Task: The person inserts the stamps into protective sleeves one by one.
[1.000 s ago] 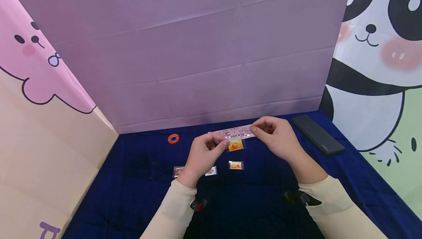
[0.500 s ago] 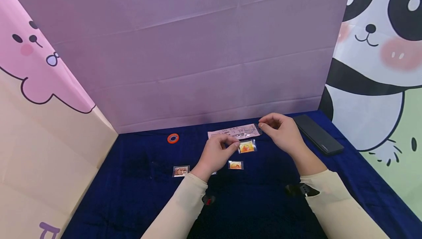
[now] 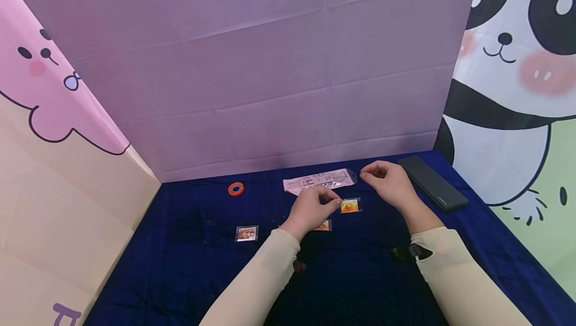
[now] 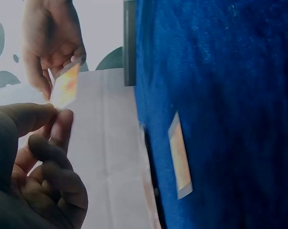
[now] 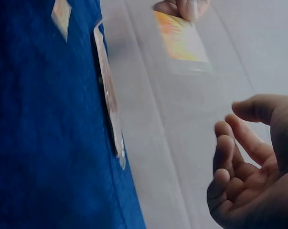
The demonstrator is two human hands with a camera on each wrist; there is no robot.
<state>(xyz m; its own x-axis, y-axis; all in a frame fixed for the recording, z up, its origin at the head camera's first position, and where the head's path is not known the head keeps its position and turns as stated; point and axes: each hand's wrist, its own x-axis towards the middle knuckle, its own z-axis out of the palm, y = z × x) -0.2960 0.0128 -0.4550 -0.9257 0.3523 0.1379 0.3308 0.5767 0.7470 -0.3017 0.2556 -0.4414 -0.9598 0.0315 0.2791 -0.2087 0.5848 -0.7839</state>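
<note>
My left hand (image 3: 312, 212) pinches a small yellow-orange stamp (image 3: 350, 206) in a clear sleeve by its edge, between thumb and forefinger. In the right wrist view the stamp (image 5: 179, 38) hangs above the table, its clear sleeve reaching past the picture. My right hand (image 3: 389, 183) is raised to the right of it, thumb and fingertips apart with nothing between them. Behind the left hand lies a pink ticket (image 3: 320, 180) in a clear sleeve. Another sleeved stamp (image 3: 324, 226) is partly covered by the left hand, and a brownish one (image 3: 247, 233) lies farther left.
Dark blue cloth (image 3: 189, 266) covers the table. An orange ring (image 3: 231, 189) lies at the back left, and a flat black case (image 3: 433, 182) at the back right. A purple backdrop (image 3: 288, 91) rises behind, with printed side panels left and right.
My left hand has moved right with the yellow-orange stamp, away from the ticket. The right hand has drawn off the ticket's right end. The brownish stamp is uncovered; a whitish one is now hidden.
</note>
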